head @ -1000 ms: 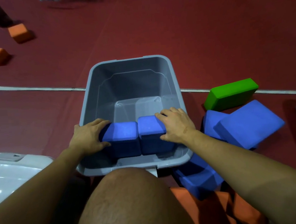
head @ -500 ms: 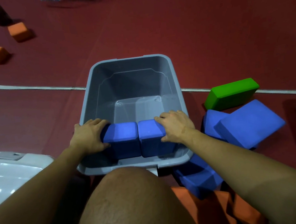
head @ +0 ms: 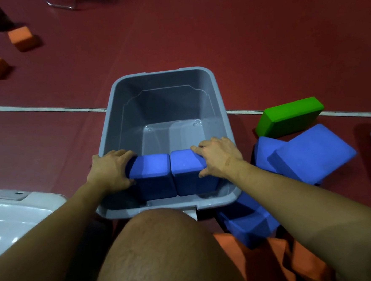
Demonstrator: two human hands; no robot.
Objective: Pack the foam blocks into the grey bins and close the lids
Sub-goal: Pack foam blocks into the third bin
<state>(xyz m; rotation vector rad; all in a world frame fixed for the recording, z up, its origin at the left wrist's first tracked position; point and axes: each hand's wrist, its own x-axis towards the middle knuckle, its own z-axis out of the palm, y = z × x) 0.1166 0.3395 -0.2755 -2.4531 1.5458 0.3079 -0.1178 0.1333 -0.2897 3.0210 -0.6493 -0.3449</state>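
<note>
foam blocks, two blue ones [head: 153,174] [head: 187,168], stood in the grey bin [head: 219,98], left hand [head: 109,169] and right hand [head: 219,157] fingers clamped on them; letting go seemed next.

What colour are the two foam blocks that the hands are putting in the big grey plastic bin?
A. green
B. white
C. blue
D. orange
C: the left hand and the right hand each press a blue foam block side by side at the near wall of the grey plastic bin.
</note>
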